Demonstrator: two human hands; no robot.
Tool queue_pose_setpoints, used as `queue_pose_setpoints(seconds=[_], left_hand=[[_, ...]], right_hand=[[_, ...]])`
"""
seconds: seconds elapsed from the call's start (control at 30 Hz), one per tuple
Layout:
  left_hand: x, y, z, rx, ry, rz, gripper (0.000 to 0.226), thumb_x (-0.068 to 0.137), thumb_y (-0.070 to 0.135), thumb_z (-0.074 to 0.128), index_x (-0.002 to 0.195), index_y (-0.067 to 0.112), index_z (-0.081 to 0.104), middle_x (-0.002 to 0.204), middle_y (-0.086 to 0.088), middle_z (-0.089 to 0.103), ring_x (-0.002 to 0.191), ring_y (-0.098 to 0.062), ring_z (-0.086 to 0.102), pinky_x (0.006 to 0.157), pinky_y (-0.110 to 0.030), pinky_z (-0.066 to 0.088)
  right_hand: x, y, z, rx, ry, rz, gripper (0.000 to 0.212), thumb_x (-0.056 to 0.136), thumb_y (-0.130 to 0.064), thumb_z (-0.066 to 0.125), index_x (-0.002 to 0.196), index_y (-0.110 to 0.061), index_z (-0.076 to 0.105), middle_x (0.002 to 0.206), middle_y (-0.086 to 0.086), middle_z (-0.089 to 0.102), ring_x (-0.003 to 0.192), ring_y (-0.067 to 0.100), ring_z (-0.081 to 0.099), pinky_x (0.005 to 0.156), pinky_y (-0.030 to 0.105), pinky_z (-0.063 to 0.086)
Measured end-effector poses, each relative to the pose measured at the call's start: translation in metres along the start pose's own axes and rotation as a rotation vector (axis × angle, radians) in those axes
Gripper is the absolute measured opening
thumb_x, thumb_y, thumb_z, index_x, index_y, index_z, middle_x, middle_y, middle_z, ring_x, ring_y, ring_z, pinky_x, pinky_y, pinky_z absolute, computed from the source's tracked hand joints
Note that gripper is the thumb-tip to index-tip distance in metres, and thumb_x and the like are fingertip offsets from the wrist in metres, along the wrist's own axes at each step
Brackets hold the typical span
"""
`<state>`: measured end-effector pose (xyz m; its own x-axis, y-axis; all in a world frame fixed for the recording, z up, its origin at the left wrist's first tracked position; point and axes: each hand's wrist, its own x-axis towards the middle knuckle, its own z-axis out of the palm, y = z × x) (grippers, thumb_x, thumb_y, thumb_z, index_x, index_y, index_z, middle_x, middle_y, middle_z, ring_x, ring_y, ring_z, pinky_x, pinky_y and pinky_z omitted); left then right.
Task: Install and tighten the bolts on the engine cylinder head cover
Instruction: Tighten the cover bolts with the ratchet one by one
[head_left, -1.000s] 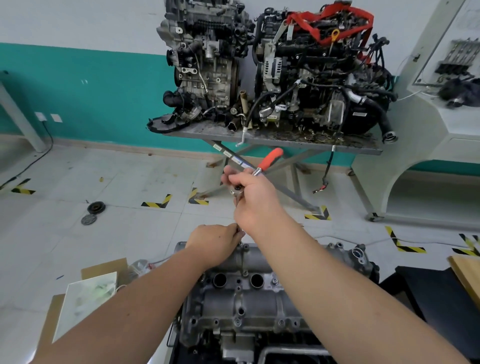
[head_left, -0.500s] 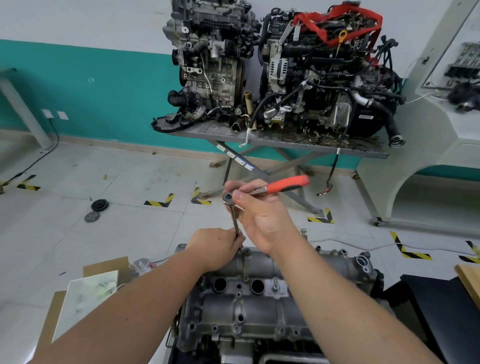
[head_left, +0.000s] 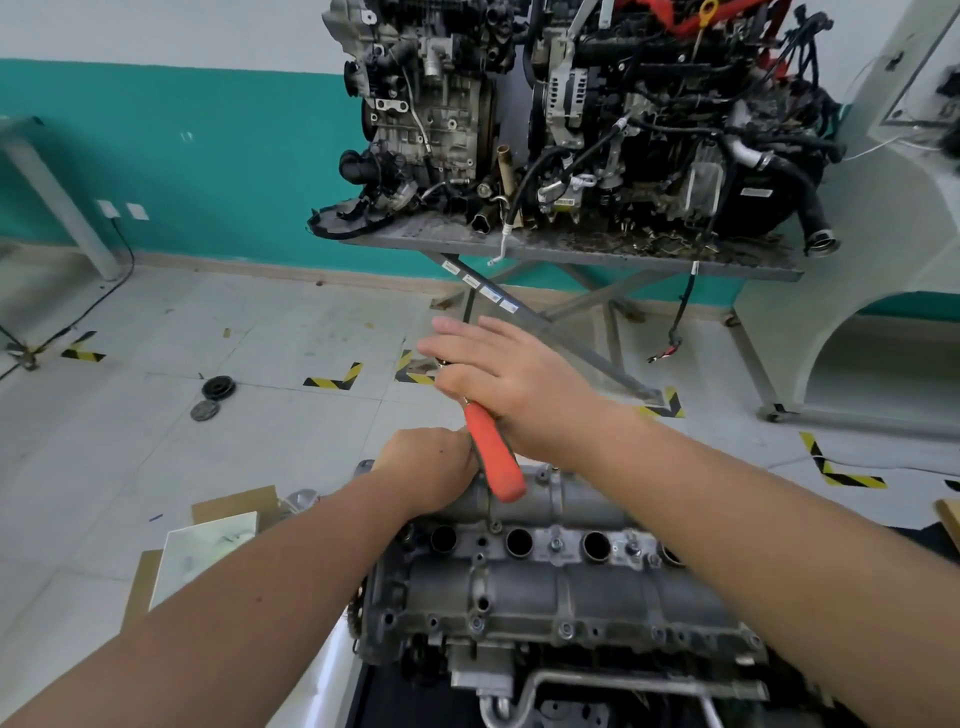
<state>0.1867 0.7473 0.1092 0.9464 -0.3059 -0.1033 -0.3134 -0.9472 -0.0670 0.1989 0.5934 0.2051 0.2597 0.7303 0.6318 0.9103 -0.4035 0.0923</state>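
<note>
While the right hand (head_left: 511, 379) lies over the head of a ratchet wrench (head_left: 493, 460), its fingers are stretched out straight and close together, pointing left, with the tool's orange handle slanting down from under the palm toward the cylinder head cover (head_left: 545, 587). Just below those fingertips, the left hand (head_left: 428, 470) is curled at the cover's far edge, knuckles up; whatever its fingers pinch is hidden, and the wrench's shaft cannot be seen beneath them. The grey cover sits directly under both wrists, its row of round plug wells open, small bolts (head_left: 557, 544) dotting its face. Beyond the fingertips, two engines stand on a metal table (head_left: 571, 249) against a teal wall. Cardboard (head_left: 234, 506) lies on the floor left of the left forearm.
</note>
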Motion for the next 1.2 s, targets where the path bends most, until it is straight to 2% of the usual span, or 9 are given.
queue_pose_setpoints(seconds=[0.17, 0.27, 0.37, 0.43, 0.57, 0.7, 1.03, 1.1, 1.2], left_hand=[[-0.002, -0.002, 0.001, -0.344, -0.015, -0.167, 0.024, 0.097, 0.042, 0.05, 0.099, 0.019, 0.056, 0.084, -0.002, 0.065, 0.077, -0.025, 0.063, 0.071, -0.035, 0.051], [-0.001, 0.0, 0.003, -0.149, 0.075, -0.009, 0.029, 0.105, 0.043, 0.03, 0.104, 0.022, 0.05, 0.095, -0.006, 0.069, 0.088, -0.029, 0.066, 0.063, -0.035, 0.039], [-0.001, -0.006, 0.007, 0.036, 0.163, 0.13, 0.028, 0.106, 0.031, 0.029, 0.115, 0.021, 0.055, 0.104, -0.004, 0.066, 0.093, -0.029, 0.064, 0.064, -0.035, 0.038], [-0.002, -0.009, 0.01, 0.097, 0.179, 0.175, 0.027, 0.106, 0.025, 0.031, 0.124, 0.021, 0.05, 0.113, -0.003, 0.061, 0.097, -0.028, 0.063, 0.068, -0.036, 0.035], [0.0, -0.009, 0.016, -0.032, 0.178, 0.071, 0.033, 0.107, 0.041, 0.027, 0.125, 0.026, 0.051, 0.101, 0.0, 0.069, 0.087, -0.025, 0.067, 0.078, -0.036, 0.041], [0.003, -0.009, 0.022, -0.16, 0.199, 0.036, 0.039, 0.104, 0.051, 0.027, 0.117, 0.026, 0.054, 0.088, -0.004, 0.072, 0.083, -0.027, 0.067, 0.066, -0.035, 0.032], [0.004, -0.009, 0.017, -0.26, 0.133, 0.027, 0.04, 0.103, 0.052, 0.026, 0.107, 0.023, 0.053, 0.084, -0.002, 0.069, 0.076, -0.029, 0.065, 0.064, -0.035, 0.047], [0.004, -0.008, 0.017, -0.252, 0.132, 0.018, 0.04, 0.104, 0.051, 0.026, 0.107, 0.022, 0.053, 0.087, -0.003, 0.07, 0.081, -0.031, 0.066, 0.065, -0.035, 0.046], [0.005, -0.008, 0.015, -0.215, 0.105, 0.005, 0.043, 0.104, 0.052, 0.023, 0.114, 0.023, 0.054, 0.093, -0.004, 0.07, 0.086, -0.031, 0.066, 0.065, -0.035, 0.042]], right_hand=[[0.036, 0.002, -0.029, -0.339, -0.337, -0.182, 0.02, 0.097, -0.007, 0.048, 0.103, -0.012, 0.066, 0.103, 0.007, 0.065, 0.096, 0.03, 0.062, 0.109, 0.051, 0.039], [0.061, -0.012, -0.035, -0.503, -0.585, -0.174, 0.028, 0.099, -0.009, 0.032, 0.111, -0.011, 0.057, 0.101, 0.006, 0.06, 0.093, 0.029, 0.059, 0.114, 0.052, 0.031], [0.084, -0.034, -0.025, -0.433, -0.875, 0.016, 0.025, 0.099, -0.007, 0.032, 0.119, -0.012, 0.045, 0.088, 0.004, 0.059, 0.077, 0.025, 0.06, 0.078, 0.044, 0.049], [0.097, -0.038, -0.021, -0.411, -0.935, 0.179, 0.027, 0.096, -0.005, 0.036, 0.121, -0.012, 0.044, 0.072, 0.0, 0.048, 0.059, 0.02, 0.046, 0.052, 0.034, 0.037], [0.114, -0.016, -0.021, -0.134, -1.073, 0.544, 0.008, 0.096, -0.003, 0.044, 0.102, -0.005, 0.049, 0.072, 0.005, 0.058, 0.047, 0.015, 0.048, 0.041, 0.029, 0.036], [0.1, 0.01, -0.02, 0.793, -0.725, 1.368, 0.013, 0.101, -0.02, 0.039, 0.108, -0.013, 0.046, 0.078, 0.012, 0.076, 0.034, 0.012, 0.025, 0.046, 0.023, 0.049], [0.059, -0.007, -0.01, 1.667, 0.43, 1.765, 0.012, 0.107, -0.024, 0.04, 0.098, -0.017, 0.043, 0.086, 0.011, 0.077, 0.029, 0.008, 0.021, 0.057, 0.023, 0.054], [0.058, -0.012, -0.012, 1.646, 0.391, 1.742, 0.012, 0.106, -0.024, 0.042, 0.098, -0.015, 0.044, 0.088, 0.009, 0.077, 0.032, 0.008, 0.024, 0.057, 0.024, 0.052], [0.056, -0.01, -0.017, 1.255, 0.015, 1.634, 0.009, 0.101, -0.023, 0.05, 0.096, -0.016, 0.052, 0.088, 0.009, 0.078, 0.044, 0.011, 0.044, 0.059, 0.026, 0.044]])
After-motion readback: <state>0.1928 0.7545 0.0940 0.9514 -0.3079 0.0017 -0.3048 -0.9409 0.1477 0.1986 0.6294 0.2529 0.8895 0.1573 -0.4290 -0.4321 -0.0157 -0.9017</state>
